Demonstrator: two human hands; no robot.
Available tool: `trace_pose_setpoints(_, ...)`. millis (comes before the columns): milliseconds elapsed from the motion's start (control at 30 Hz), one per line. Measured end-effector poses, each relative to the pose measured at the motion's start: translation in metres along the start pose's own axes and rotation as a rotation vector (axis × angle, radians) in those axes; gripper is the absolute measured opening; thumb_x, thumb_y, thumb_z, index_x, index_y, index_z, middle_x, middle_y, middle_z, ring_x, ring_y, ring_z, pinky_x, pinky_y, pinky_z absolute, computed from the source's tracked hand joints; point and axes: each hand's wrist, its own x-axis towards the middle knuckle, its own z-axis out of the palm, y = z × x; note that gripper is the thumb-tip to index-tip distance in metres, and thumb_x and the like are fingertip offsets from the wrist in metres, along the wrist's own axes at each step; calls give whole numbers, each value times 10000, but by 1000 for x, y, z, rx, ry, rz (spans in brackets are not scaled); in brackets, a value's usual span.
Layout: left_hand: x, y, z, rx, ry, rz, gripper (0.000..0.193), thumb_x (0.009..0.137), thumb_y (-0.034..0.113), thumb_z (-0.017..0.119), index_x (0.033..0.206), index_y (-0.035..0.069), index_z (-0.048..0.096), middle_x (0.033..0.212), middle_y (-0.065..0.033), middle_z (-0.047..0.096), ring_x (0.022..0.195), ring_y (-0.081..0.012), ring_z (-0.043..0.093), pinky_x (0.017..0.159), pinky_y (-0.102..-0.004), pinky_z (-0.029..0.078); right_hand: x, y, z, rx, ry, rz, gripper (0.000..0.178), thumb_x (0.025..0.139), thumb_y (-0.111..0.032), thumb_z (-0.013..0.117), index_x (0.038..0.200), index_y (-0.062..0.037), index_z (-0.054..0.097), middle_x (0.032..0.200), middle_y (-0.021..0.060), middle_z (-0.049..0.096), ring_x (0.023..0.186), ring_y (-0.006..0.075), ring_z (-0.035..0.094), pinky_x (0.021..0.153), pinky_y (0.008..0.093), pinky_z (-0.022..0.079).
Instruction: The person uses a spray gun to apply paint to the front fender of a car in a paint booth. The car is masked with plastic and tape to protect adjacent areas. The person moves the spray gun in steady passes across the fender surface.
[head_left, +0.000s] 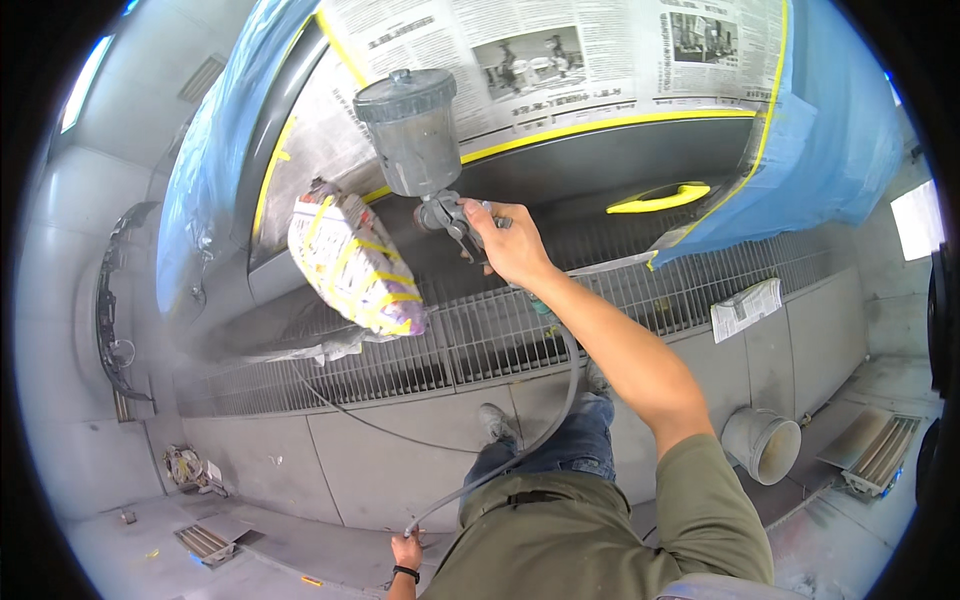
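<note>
grey and paint-dusted, the spray gun [422, 160] hangs at the upper centre of the frame, and from where i stand the right hand's [508, 242] grip is clamped round its handle. the left hand [405, 552], lower left of centre, has its grip closed on the hose [573, 388]. just left of the gun juts a paper-wrapped bundle [350, 268] banded in yellow tape. newspaper [620, 60] masks the top; blue film [825, 140] drapes the upper right.
</note>
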Motion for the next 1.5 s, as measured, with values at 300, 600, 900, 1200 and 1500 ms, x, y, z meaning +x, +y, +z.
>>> trace_pose_setpoints(300,-12,85,49,-55,-114,171,581,940,430,682,622,-44,573,506,-101,523,477,-186,558,467,-401,446,-37,-31,-186,-29,162,-27,476,1025,-440,551,1263,-47,673,833,44,676,649,115,676,447,237,491)
trace_pose_setpoints(600,-40,245,59,96,-167,412,464,923,358,684,724,-59,641,606,-268,543,518,-367,497,555,-472,421,-80,-72,-366,-60,540,-22,458,1058,-399,497,1270,-23,653,793,111,691,630,144,667,412,252,446)
trace_pose_setpoints(900,-42,277,55,176,-151,510,449,942,376,644,760,-34,671,653,-264,593,610,-428,606,579,-492,447,-97,-72,-452,-148,972,-126,471,1039,-425,531,928,8,682,743,108,693,589,155,656,412,281,467)
trace_pose_setpoints(1200,52,131,9,105,-155,258,629,961,521,587,727,-62,613,642,-259,589,622,-420,598,615,-497,459,-103,21,-260,-19,1120,-155,457,1042,-413,547,906,-5,703,798,82,707,629,137,669,455,264,489)
trace_pose_setpoints(1500,131,-61,-85,80,-211,117,624,956,510,618,672,-45,630,596,-122,623,612,-198,622,597,-387,491,-104,114,38,389,417,-250,329,1018,-203,601,1217,47,678,926,80,725,761,111,658,664,270,563)
